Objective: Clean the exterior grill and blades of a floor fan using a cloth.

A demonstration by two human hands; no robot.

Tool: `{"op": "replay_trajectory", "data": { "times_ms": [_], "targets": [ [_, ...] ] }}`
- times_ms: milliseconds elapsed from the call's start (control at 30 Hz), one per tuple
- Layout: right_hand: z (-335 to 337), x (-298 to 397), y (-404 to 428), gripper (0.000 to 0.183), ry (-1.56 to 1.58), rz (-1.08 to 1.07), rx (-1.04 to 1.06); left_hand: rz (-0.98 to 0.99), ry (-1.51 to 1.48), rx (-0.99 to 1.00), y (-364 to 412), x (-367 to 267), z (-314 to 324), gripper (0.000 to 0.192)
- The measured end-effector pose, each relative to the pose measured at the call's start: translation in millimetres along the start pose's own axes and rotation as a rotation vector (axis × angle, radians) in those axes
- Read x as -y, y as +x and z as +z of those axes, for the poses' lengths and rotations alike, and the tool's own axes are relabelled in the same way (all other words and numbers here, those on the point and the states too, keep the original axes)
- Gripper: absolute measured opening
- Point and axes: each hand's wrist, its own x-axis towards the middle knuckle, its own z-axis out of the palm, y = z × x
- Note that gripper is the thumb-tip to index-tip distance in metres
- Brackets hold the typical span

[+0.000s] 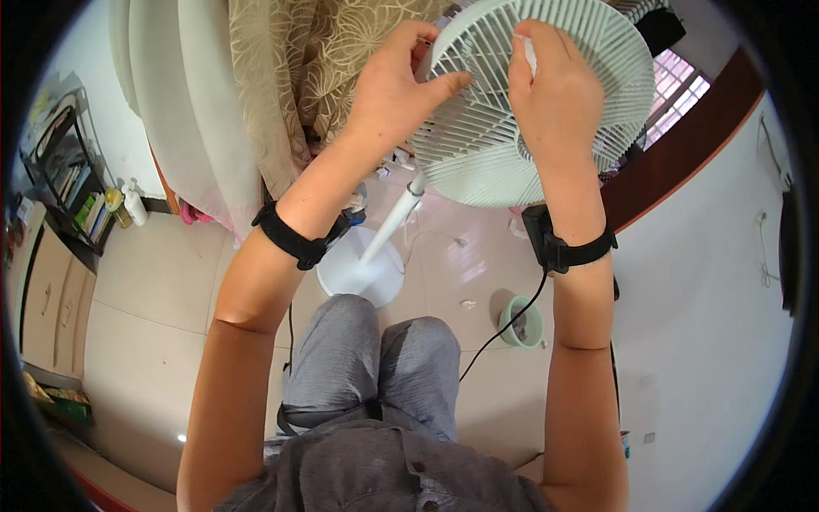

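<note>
Before me stands a white pedestal fan, its round slatted grille (473,173) facing up towards me. My left hand (403,83) grips the grille's left rim, thumb over the front slats and fingers curled round behind the edge. Pinched in my right hand (560,96) is a small white wad (530,56), perhaps tissue or cloth, pressed to the upper front of the grille. Most of the wad is hidden by the fingers. Below the grille, the fan's pole (391,224) runs down to a round white base (339,272) just past my knees.
Patterned curtains (269,83) hang close to the left of the fan. On the tiled floor to the right sits a small green bin (539,323). A thin black cable (492,337) runs from my right wrist strap. A black shelf rack (61,166) stands far left.
</note>
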Motion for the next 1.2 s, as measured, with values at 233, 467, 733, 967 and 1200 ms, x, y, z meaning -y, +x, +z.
{"op": "replay_trajectory", "data": {
  "times_ms": [233, 467, 733, 967, 1200],
  "targets": [
    [-34, 2, -16, 0.014, 0.266, 0.473, 0.201, -0.027, -0.019, 0.048, -7, -7, 0, 0.047],
    [-16, 18, -3, 0.010, 0.344, 0.279, -0.083, -0.076, 0.050, 0.080, -4, -18, 1, 0.046],
    [-8, 12, -7, 0.010, 0.047, 0.130, 0.015, -0.088, -0.056, 0.080, 1, -2, 2, 0.050],
    [-27, -2, -81, 0.006, 0.034, 0.373, 0.174, -0.100, -0.160, 0.132, -1, 11, -2, 0.052],
    [-17, 42, -76, 0.011, 0.382, 0.440, -0.107, -0.233, -0.259, 0.126, -32, 27, -4, 0.055]
  ]
}}
